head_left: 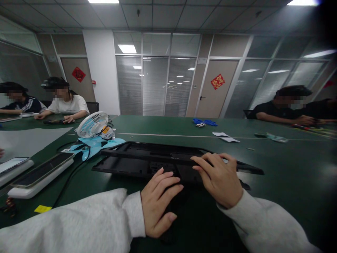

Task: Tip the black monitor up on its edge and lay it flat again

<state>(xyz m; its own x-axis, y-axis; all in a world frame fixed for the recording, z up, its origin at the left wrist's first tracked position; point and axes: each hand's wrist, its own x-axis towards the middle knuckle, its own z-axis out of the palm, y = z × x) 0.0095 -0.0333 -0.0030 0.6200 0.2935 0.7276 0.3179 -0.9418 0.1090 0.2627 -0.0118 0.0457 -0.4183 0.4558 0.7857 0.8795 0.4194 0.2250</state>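
Observation:
In front of me is a flat black plastic housing, like that of a monitor, in two layers: a raised frame (126, 153) above a lower panel (123, 166). A gap shows between them along the near side. My right hand (219, 177) grips the near edge of the frame, fingers on top and thumb beneath. Spread and holding nothing, my left hand (160, 202) is at the near edge of the panel; I cannot tell whether its fingertips touch it. Dark parts under the panel are hard to make out.
On the left, a white fan (92, 125) with a light-blue base stands behind a phone (43, 170) on a white block. A black cable (68, 179) runs nearby. Farther back lie a blue bundle (205, 122) and white papers (225, 137). Several people sit around the green table (289, 168).

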